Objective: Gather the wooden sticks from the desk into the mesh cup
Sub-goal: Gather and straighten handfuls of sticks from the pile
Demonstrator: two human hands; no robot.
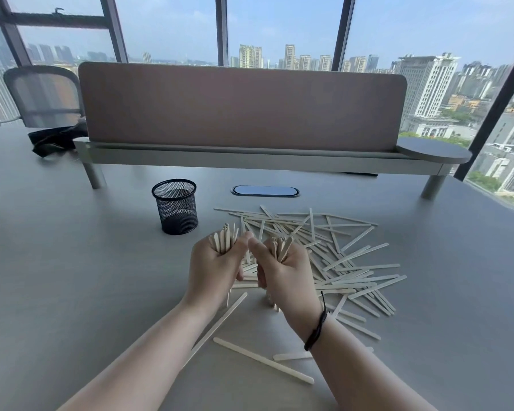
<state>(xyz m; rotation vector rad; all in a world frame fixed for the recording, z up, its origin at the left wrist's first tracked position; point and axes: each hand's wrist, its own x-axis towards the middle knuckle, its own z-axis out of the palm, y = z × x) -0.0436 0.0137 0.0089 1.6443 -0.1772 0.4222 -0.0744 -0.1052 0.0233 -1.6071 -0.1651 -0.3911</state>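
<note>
Grey desk [72, 262] stands before tall windows. At left, the black mesh cup [175, 206] stands upright. Near it the left hand [212, 269] grips a bundle of sticks [223, 240] upright; the right hand [282, 272] grips another bundle [282, 246]. Loose wooden sticks [347, 262] lie scattered to the right.

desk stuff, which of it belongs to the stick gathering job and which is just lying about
Part of the job:
- loose wooden sticks scattered on the desk
- bundle gripped in the left hand
- bundle gripped in the right hand
- mesh cup, upright

Just lying about:
- dark cloth
- divider screen
- office chair
- cable port
</note>
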